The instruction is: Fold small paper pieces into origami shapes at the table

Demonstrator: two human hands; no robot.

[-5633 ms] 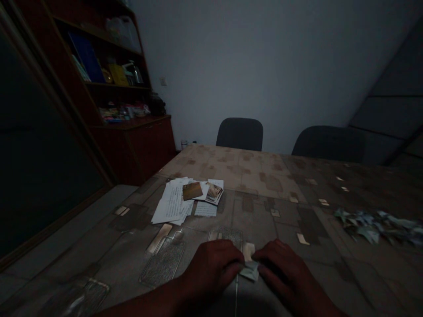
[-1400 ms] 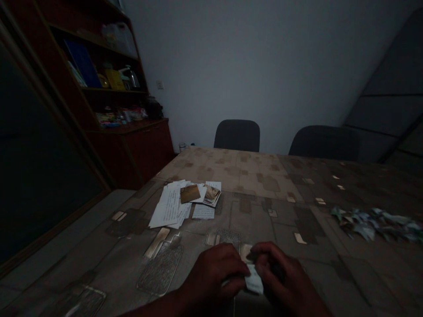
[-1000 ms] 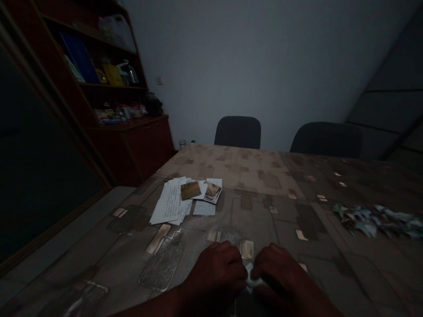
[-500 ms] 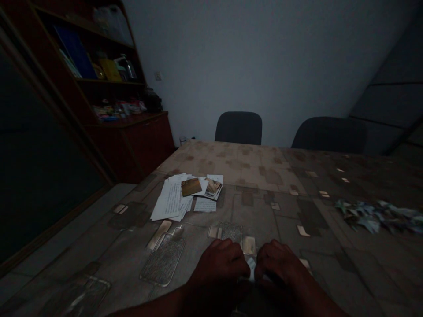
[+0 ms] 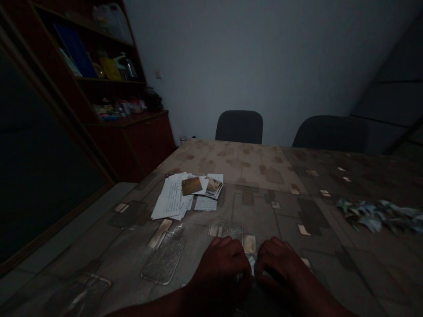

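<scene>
Low in the dim head view, my left hand [image 5: 224, 266] and my right hand [image 5: 280, 266] are close together over the near part of the table. Both have their fingers curled in a pinch on a small pale piece of paper [image 5: 252, 265]. Only a sliver of it shows in the gap between the hands; its full shape is hidden by the fingers and the dark. Off to the right lies a row of crumpled-looking folded paper pieces [image 5: 380, 215].
A patterned cloth covers the table [image 5: 264, 207]. Printed and written sheets [image 5: 168, 200] lie left of centre, with picture cards [image 5: 191, 186] on top. Two dark chairs [image 5: 239, 127] stand at the far edge. A wooden cabinet [image 5: 145, 136] with filled shelves is at the left.
Both hands stay in almost the same place, still pinching. Their fingers have shifted slightly, and a little less of the paper shows between them. The sheets and the folded pieces have not moved.
</scene>
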